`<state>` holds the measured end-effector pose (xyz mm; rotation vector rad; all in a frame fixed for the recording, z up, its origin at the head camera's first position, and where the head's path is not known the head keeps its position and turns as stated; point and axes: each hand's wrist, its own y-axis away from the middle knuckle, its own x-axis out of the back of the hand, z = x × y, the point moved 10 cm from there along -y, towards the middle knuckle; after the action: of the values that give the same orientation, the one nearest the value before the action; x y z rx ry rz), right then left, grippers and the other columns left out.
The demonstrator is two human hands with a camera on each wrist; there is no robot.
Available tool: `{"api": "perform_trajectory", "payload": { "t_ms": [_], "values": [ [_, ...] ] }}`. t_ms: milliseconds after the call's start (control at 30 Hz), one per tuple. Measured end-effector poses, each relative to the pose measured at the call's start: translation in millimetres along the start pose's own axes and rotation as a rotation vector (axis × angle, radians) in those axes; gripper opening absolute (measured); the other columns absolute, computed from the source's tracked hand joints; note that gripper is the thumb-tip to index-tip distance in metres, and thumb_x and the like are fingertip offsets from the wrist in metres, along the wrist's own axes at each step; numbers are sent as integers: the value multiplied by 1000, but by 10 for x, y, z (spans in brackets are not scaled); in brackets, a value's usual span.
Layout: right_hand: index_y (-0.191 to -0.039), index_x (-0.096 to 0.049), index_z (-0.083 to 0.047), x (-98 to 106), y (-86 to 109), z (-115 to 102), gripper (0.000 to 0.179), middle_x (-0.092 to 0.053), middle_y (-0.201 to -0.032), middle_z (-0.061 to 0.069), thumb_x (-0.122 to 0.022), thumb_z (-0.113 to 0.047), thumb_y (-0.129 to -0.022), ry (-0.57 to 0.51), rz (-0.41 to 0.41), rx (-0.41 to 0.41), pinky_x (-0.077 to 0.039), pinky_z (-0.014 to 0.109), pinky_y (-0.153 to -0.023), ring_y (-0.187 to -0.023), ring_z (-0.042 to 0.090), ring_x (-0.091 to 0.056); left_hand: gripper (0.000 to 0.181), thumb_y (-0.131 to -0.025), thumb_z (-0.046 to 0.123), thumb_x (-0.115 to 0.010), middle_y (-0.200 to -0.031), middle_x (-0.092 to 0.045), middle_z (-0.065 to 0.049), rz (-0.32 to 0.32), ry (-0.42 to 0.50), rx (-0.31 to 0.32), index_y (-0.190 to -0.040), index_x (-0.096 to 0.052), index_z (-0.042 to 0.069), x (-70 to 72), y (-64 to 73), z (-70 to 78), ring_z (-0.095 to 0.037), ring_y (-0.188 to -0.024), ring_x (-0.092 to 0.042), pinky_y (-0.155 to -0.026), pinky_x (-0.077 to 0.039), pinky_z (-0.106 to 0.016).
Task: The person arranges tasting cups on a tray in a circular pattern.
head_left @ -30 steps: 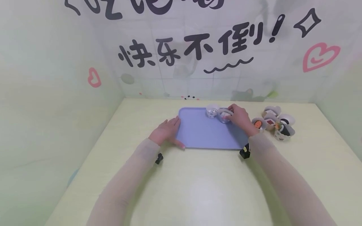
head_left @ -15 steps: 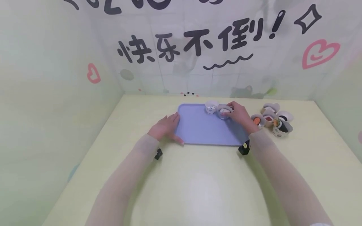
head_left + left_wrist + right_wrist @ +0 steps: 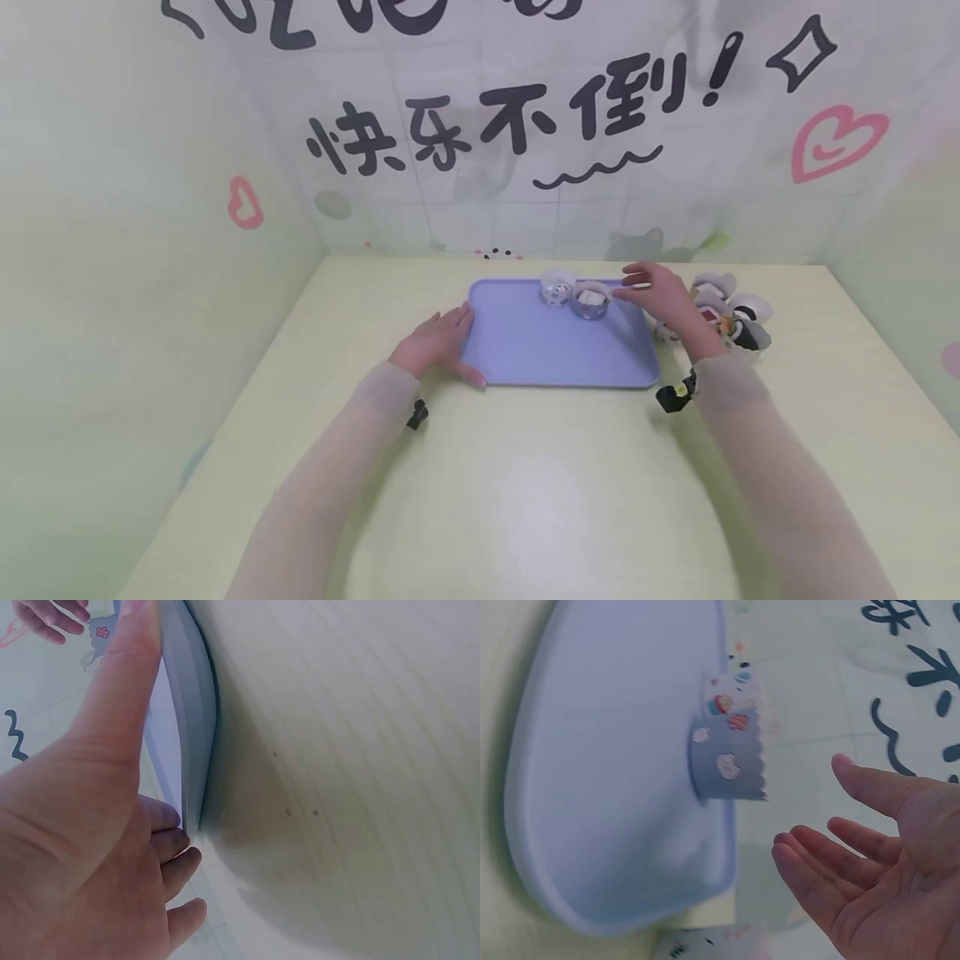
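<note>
A lilac tray (image 3: pixel 555 354) lies near the back wall, with two small paper cups at its far side. The nearer cup is blue-grey with a scalloped rim (image 3: pixel 727 761) and has whitish pieces inside (image 3: pixel 591 298). Left of it stands a white printed cup (image 3: pixel 557 288). My left hand (image 3: pixel 435 343) touches the tray's left edge, thumb stretched along the rim (image 3: pixel 196 712) toward the near corner. Just right of the nearer cup, my right hand (image 3: pixel 663 300) hangs in the air with spread fingers, apart from the cup and holding nothing (image 3: pixel 885 862).
Right of the tray, several paper cups with food-like pieces stand clustered (image 3: pixel 738 333), partly hidden by my right hand and wrist. A printed wall (image 3: pixel 450 225) with black lettering rises behind the pale table (image 3: pixel 525 475). Side walls flank it.
My right hand has let go of the nearer cup and moved right, its fingers now spread. Both cups stay on the tray. My left hand keeps its place at the tray's edge.
</note>
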<state>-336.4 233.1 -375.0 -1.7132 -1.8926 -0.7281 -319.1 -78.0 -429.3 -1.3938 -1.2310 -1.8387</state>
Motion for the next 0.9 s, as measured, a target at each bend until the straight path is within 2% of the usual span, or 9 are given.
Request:
{"api": "perform_trajectory", "payload": {
  "t_ms": [233, 367, 433, 500, 600, 700, 767, 833, 900],
  "values": [
    [-146, -43, -1, 328, 221, -43, 60, -51, -145, 25, -63, -31, -98, -44, 34, 33, -47, 53, -106, -135, 41, -49, 138, -67, 75, -74, -168, -5, -19, 22, -15, 2, -159, -6, -2, 62, 41, -15, -31, -156, -10, -127, -12, -50],
    [-145, -44, -1, 478, 359, -9, 60, -51, -145, 24, -61, -34, -98, -33, 59, 37, -46, 52, -107, -134, 41, -50, 138, -67, 74, -75, -167, -5, -19, 23, -12, -3, -158, -6, -2, 74, 35, -20, -31, -156, -11, -127, -13, -50],
    [-145, -44, -1, 532, 423, 21, 60, -51, -145, 25, -60, -36, -99, -14, 69, 31, -52, 45, -99, -133, 41, -51, 138, -66, 74, -75, -167, -5, -19, 21, -6, -4, -158, -6, -2, 58, 34, -26, -32, -156, -11, -127, -12, -50],
    [-145, -44, -2, 577, 487, 65, 62, -51, -145, 24, -60, -39, -99, -5, 78, 16, -56, 34, -87, -131, 38, -53, 139, -65, 74, -76, -167, -5, -19, 20, 1, -5, -158, -5, -2, 36, 32, -33, -32, -156, -10, -127, -12, -50],
    [-145, -44, -1, 632, 559, 137, 63, -52, -144, 25, -60, -40, -98, -2, 90, 6, -54, 18, -71, -111, 16, -64, 139, -65, 74, -76, -167, -5, -19, 22, 4, -5, -158, -6, -2, 26, 50, -28, -32, -156, -10, -127, -12, -50],
    [-144, -44, 1, 682, 609, 208, 65, -52, -142, 27, -60, -42, -98, -4, 100, 8, -53, 11, -70, -98, -2, -61, 139, -66, 73, -76, -167, -5, -19, 28, 11, 0, -159, -6, -2, 22, 67, -29, -32, -156, -11, -127, -12, -49],
    [-144, -44, 1, 717, 644, 258, 67, -52, -142, 27, -59, -45, -97, -2, 108, 2, -51, 7, -70, -102, 4, -63, 138, -66, 72, -77, -167, -5, -18, 31, 24, 4, -159, -6, -1, 20, 76, -26, -32, -156, -10, -127, -12, -49],
    [-144, -44, 0, 755, 688, 312, 68, -51, -143, 26, -58, -47, -97, 6, 118, -13, -47, 5, -71, -115, 20, -62, 137, -67, 71, -77, -167, -5, -18, 33, 34, -1, -159, -6, -1, 16, 79, -11, -31, -156, -11, -127, -13, -48],
    [-144, -44, 0, 789, 732, 360, 69, -50, -144, 25, -56, -49, -97, 25, 132, -27, -46, 6, -74, -127, 35, -55, 137, -66, 71, -78, -167, -6, -18, 35, 46, -7, -159, -6, -1, 18, 74, 2, -31, -156, -11, -127, -12, -48]
  ]
}}
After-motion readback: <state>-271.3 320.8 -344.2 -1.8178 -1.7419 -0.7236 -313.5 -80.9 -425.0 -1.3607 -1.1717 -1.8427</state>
